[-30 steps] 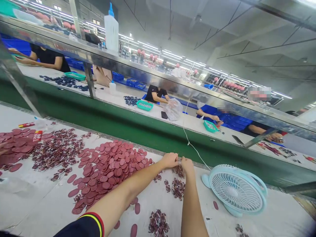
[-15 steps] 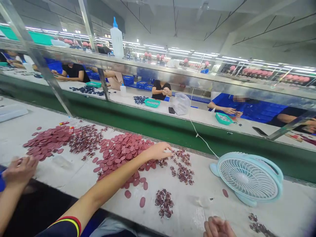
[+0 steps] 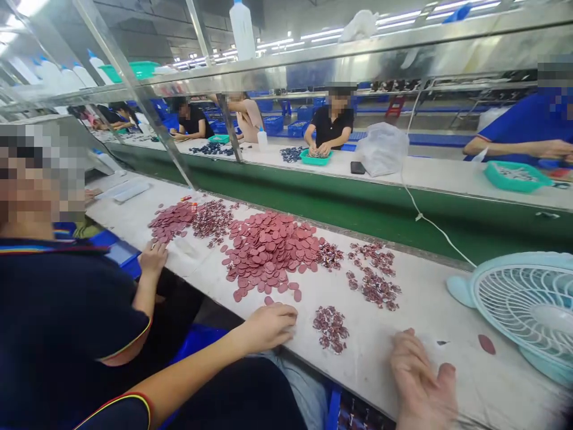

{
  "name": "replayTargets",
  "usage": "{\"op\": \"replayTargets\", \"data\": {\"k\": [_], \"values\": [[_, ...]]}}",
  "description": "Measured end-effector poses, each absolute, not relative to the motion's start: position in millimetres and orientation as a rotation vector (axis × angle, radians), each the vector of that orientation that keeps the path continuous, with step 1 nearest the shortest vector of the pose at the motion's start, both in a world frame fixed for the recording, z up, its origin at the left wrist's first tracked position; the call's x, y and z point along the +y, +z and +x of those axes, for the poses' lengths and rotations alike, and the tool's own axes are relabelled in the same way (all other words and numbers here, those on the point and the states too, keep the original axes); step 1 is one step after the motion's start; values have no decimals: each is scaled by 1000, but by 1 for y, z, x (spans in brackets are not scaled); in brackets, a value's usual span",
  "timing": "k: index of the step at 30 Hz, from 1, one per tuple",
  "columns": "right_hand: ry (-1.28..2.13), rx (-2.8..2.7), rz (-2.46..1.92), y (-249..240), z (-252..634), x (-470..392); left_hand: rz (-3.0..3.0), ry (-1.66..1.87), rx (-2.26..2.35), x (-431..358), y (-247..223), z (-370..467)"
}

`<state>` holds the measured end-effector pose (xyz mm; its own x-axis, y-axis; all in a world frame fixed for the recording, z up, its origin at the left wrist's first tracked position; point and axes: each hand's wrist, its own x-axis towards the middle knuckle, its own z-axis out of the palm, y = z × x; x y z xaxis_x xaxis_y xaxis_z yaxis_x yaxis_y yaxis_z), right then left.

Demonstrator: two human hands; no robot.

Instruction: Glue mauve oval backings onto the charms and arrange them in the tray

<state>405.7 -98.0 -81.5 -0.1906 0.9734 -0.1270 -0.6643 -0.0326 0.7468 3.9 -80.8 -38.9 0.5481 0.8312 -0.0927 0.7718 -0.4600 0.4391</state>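
My left hand [image 3: 271,325] is at the table's front edge, just below the large pile of flat reddish oval pieces [image 3: 268,251]. Its fingers are curled together, and whatever they hold is too small to make out. Lower right, my right hand [image 3: 423,376] is over the tabletop, palm partly up, thumb apart from the fingers, with nothing visible in it. Between my hands lies a small heap of dark reddish-brown curled pieces [image 3: 331,328]. More such pieces form a heap [image 3: 380,286] farther back. A clear item with a dark tip [image 3: 442,343] lies beside my right hand.
A pale blue fan [image 3: 528,304] stands at right near a single oval piece [image 3: 486,344]. At left sits a co-worker, one hand [image 3: 153,258] at the table edge. Other piles [image 3: 172,221] lie beyond. A metal shelf [image 3: 286,74] and a green strip [image 3: 268,197] cross behind.
The view has turned left and down. My left hand has drawn back from the curled pieces to the front edge. My right hand has come further into view, its fingers now more spread.
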Motion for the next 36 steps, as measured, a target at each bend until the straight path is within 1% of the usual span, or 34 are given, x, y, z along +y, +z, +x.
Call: {"op": "replayTargets", "data": {"k": [4, 9, 12, 15, 17, 19, 21, 23, 29, 31, 34, 36], "values": [[1668, 690, 489, -92, 420, -84, 2242, 194, 1275, -75, -44, 3], [1786, 467, 335, -112, 418, -101, 2076, 213, 1278, -74, -43, -8], [1866, 325, 259, -110, 418, -109, 2003, 254, 1297, -74, -39, -15], [1943, 210, 191, -99, 423, -111, 1895, 389, 1297, -74, -29, -17], [1953, 159, 167, -88, 419, -116, 1652, 565, 1237, -76, -23, -16], [1927, 117, 158, -77, 408, -125, 1277, 702, 1118, -82, -20, -15], [1881, 87, 125, -69, 391, -139, 992, 730, 999, -92, -24, -13], [1835, 64, 55, -63, 376, -153, 839, 696, 923, -103, -34, -9], [1695, 120, -353, -26, 339, -183, 437, 661, 809, -121, -58, 16], [1649, 180, -598, -14, 324, -183, 361, 660, 788, -120, -60, 25], [1465, 183, -1126, -8, 303, -172, 287, 671, 754, -116, -64, 37], [1421, 91, -1266, -13, 293, -163, 253, 695, 731, -113, -68, 46]]}}
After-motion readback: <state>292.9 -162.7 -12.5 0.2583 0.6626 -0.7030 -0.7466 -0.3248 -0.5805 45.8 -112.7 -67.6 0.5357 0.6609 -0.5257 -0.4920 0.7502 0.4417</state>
